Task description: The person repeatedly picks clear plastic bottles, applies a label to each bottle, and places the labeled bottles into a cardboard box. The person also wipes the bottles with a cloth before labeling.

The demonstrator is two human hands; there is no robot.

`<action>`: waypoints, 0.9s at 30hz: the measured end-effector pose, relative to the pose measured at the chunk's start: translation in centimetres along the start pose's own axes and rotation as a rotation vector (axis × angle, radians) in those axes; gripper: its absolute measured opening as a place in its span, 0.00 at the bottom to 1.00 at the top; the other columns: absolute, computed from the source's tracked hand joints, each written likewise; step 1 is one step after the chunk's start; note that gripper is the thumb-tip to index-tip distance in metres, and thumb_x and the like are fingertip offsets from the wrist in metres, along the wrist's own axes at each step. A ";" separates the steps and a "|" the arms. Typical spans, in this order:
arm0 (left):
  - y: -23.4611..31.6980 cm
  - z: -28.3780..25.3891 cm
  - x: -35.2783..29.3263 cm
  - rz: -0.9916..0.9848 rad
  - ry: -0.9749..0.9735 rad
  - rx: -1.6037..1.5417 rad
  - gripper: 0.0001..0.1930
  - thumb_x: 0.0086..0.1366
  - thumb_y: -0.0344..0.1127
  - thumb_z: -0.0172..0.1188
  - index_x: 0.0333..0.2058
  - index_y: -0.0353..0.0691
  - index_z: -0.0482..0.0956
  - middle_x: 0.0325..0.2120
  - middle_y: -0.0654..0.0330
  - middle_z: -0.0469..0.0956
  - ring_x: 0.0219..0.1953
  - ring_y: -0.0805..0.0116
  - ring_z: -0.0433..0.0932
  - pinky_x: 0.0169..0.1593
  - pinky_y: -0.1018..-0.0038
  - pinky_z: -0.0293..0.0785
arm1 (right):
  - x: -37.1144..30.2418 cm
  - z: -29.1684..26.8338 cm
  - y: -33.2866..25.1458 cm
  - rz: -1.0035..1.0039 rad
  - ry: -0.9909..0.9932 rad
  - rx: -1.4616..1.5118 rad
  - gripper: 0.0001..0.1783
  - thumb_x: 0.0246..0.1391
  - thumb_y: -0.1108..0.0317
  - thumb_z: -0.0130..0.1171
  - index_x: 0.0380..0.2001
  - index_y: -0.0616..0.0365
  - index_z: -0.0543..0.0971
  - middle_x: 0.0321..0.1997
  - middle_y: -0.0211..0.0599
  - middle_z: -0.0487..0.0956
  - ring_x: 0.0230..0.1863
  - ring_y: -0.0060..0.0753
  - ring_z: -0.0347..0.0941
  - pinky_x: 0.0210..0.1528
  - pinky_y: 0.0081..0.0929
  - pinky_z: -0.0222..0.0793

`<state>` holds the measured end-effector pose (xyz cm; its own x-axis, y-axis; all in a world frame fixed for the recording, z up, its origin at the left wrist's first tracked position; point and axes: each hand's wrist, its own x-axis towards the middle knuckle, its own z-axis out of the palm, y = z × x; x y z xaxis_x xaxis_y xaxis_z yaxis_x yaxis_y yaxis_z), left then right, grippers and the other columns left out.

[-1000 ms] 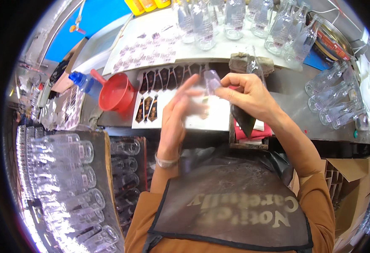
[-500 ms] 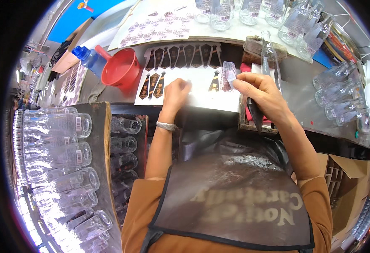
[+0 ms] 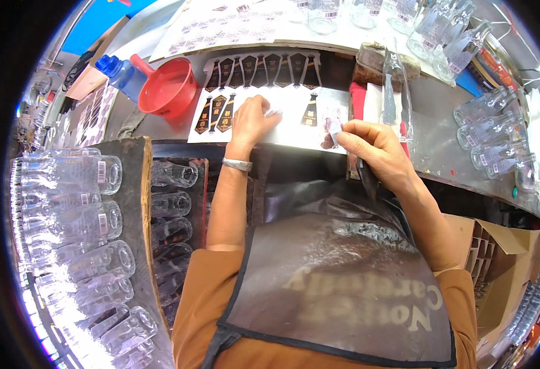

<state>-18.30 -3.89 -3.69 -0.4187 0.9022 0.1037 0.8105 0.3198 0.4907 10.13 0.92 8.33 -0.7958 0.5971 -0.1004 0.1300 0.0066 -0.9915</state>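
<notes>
A white sheet with several black tie-shaped labels lies on the work surface before me. My left hand is over its middle, beside the near row of labels, fingers curled together. A whitish blur shows at those fingertips; whether it is a film or the sheet behind is unclear. At the sheet's right end, my right hand pinches a small clear printed film between thumb and finger. A dark flat blade-like tool hangs under the same hand, its grip hidden by the fingers. One single label lies between my hands.
A red dipper and a blue bottle stand left of the sheet. A clear glass bottle lies to the right by a worn block. Several glass bottles fill the left board. An open carton is at lower right.
My left hand has moved slightly farther over the sheet. The film in my right hand has dropped lower, towards the sheet's near right corner. The whole view has shifted a little.
</notes>
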 end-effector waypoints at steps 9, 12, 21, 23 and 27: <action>-0.3 -3.9 1.5 -0.308 -0.386 -0.518 0.22 0.59 0.40 0.69 0.46 0.32 0.78 0.35 0.56 0.81 0.28 0.71 0.82 0.32 0.76 0.78 | -1.8 -2.0 -1.7 0.091 0.049 0.131 0.09 0.64 0.67 0.59 0.37 0.65 0.79 0.27 0.23 0.75 0.26 0.11 0.68 0.29 0.15 0.65; -0.4 -4.4 2.1 -0.261 -0.445 -0.566 0.19 0.61 0.38 0.66 0.47 0.32 0.78 0.34 0.57 0.82 0.27 0.71 0.82 0.30 0.78 0.77 | -1.5 -3.0 -1.5 0.051 0.006 0.158 0.09 0.64 0.68 0.58 0.37 0.65 0.79 0.27 0.23 0.74 0.26 0.11 0.68 0.29 0.14 0.65; 1.6 -4.6 2.8 -0.134 -0.353 0.098 0.18 0.58 0.46 0.68 0.38 0.36 0.85 0.34 0.52 0.83 0.33 0.63 0.83 0.38 0.68 0.77 | -0.7 -3.7 -0.2 0.026 -0.083 0.159 0.15 0.64 0.61 0.59 0.42 0.62 0.83 0.28 0.23 0.80 0.26 0.11 0.70 0.29 0.15 0.67; 1.8 -4.6 2.3 -0.064 -0.154 0.220 0.20 0.56 0.44 0.68 0.45 0.41 0.84 0.42 0.51 0.81 0.48 0.57 0.80 0.51 0.64 0.74 | -0.6 -3.7 -0.3 0.012 -0.087 0.180 0.15 0.64 0.61 0.59 0.42 0.62 0.84 0.28 0.22 0.79 0.26 0.11 0.70 0.29 0.15 0.66; -0.7 -3.7 2.3 0.092 0.073 0.024 0.19 0.57 0.42 0.66 0.46 0.40 0.83 0.45 0.52 0.80 0.49 0.56 0.79 0.53 0.65 0.73 | -0.9 -3.8 -0.3 0.030 -0.075 0.212 0.15 0.64 0.61 0.59 0.42 0.62 0.84 0.27 0.21 0.79 0.27 0.11 0.69 0.29 0.16 0.65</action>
<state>-21.35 -3.15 -0.58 -0.3701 0.9048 0.2104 0.8562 0.2444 0.4552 13.01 3.43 9.02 -0.8360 0.5335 -0.1283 0.0336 -0.1837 -0.9824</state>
